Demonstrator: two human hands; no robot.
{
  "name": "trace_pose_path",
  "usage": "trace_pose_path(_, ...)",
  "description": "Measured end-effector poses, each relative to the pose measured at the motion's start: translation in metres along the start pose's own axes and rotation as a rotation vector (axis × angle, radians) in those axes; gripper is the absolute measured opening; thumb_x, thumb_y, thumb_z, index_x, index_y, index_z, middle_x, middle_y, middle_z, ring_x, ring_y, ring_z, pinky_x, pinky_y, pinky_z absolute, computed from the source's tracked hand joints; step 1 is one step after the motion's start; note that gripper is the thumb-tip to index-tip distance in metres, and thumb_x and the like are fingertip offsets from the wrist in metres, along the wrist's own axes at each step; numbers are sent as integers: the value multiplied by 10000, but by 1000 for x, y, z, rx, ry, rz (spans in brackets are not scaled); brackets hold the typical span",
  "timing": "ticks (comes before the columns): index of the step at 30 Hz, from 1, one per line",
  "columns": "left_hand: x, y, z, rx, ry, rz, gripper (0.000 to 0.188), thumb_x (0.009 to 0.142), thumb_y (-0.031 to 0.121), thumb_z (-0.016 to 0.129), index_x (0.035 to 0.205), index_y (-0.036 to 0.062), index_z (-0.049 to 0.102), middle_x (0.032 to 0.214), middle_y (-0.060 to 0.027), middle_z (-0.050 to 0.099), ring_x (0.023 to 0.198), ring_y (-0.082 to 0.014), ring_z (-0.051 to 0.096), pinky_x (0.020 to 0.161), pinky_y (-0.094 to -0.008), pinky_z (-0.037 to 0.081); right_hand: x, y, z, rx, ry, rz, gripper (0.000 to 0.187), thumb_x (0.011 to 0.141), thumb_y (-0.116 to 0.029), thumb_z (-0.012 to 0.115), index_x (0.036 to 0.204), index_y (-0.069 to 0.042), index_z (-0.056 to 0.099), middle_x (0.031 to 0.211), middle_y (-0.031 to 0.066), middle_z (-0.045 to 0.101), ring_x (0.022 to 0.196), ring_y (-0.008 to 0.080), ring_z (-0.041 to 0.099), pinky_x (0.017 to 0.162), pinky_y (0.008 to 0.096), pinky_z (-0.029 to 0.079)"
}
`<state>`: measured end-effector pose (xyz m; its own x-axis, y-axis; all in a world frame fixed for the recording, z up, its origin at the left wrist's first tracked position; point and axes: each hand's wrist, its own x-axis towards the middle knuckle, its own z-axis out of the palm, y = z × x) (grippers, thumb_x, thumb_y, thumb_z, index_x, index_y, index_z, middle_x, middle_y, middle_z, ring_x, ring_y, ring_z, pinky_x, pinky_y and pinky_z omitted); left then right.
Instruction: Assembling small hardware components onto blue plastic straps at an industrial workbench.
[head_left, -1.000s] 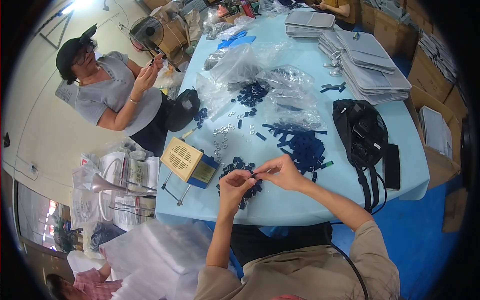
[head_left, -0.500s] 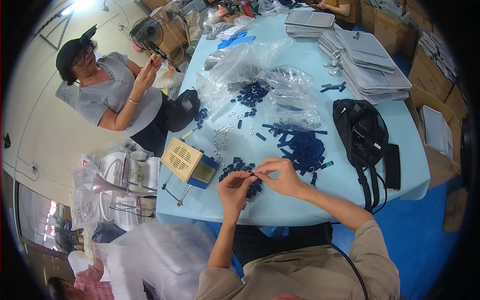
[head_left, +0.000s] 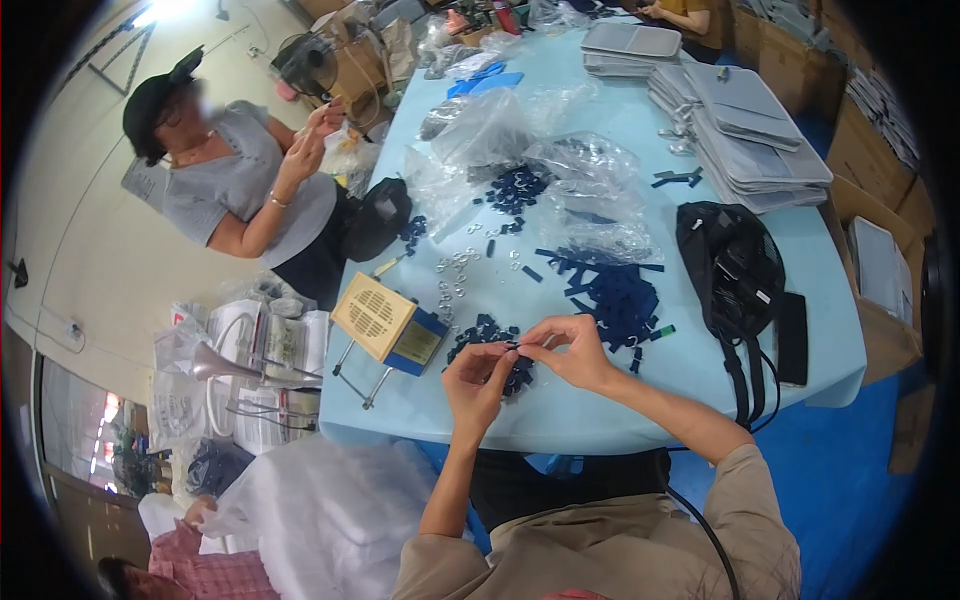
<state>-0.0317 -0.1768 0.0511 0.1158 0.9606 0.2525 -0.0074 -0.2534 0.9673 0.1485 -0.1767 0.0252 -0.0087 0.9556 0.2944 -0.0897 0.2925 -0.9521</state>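
My left hand (head_left: 474, 384) and my right hand (head_left: 572, 354) meet fingertip to fingertip above the near part of the table. Thumbs and forefingers of both pinch a small dark strip (head_left: 515, 346), mostly hidden by the fingers. Below and behind my left hand spreads a pile of short navy fabric loops (head_left: 487, 330), some with metal rings. To the right of it lies a heap of longer navy strips (head_left: 618, 302), with one green piece (head_left: 662, 332) at its edge. Loose silvery metal rings (head_left: 458, 268) are scattered farther back.
A cream and blue box-shaped device (head_left: 376, 316) on metal legs stands left of my hands. Clear plastic bags (head_left: 585, 165) and another navy pile (head_left: 517, 188) lie beyond. On the right are a black backpack (head_left: 728, 262) and stacked grey panels (head_left: 755, 150). A co-worker (head_left: 235, 180) stands at left.
Both hands stay together in the pinch, with slight finger movement. The whole view has shifted a little. A pink-sleeved person at lower left has moved farther into view beside the white sheeting.
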Motion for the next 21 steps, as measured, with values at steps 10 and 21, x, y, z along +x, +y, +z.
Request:
trace_pose_path(10,-29,67,-113,404,466,113,142,834,-22,756,948,-16,671,932,-113,733,752,-122,685,725,-237,555,0,-3,-7,91,-89,105,90,859,-61,742,906,13,723,844,71,729,723,122,694,605,227,539)
trace_pose_path(21,-14,3,-277,143,650,-525,501,760,147,852,1183,53,600,914,-50,729,645,-109,640,500,-201,386,1,10,-1,75,-151,150,65,871,-64,719,882,0,712,805,62,719,684,103,672,580,211,500)
